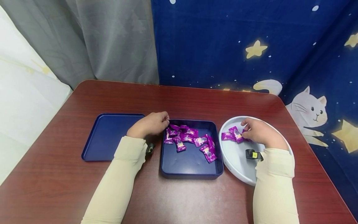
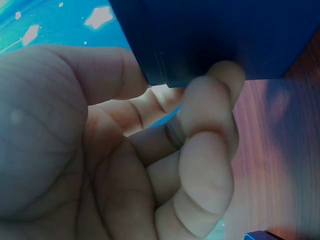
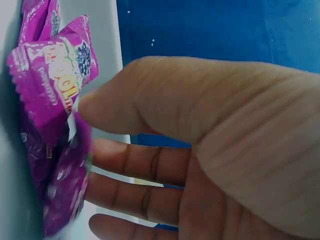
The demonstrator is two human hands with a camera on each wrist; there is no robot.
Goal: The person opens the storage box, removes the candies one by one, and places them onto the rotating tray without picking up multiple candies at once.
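Note:
A navy blue square box stands on the table, with several purple wrapped candies in its back and right parts. My left hand grips the wall at the box's back left corner, thumb on one side and fingers on the other in the left wrist view. Farther right, my right hand is over a round white tray holding a few more purple candies. Thumb and fingertips pinch the edge of one purple candy. Another candy, with grapes printed on it, lies right beside the thumb.
A flat navy lid lies on the reddish-brown table, left of the box and partly behind the left hand. The white tray sits close against the box's right side. Grey and star-patterned blue curtains hang behind the table's back edge.

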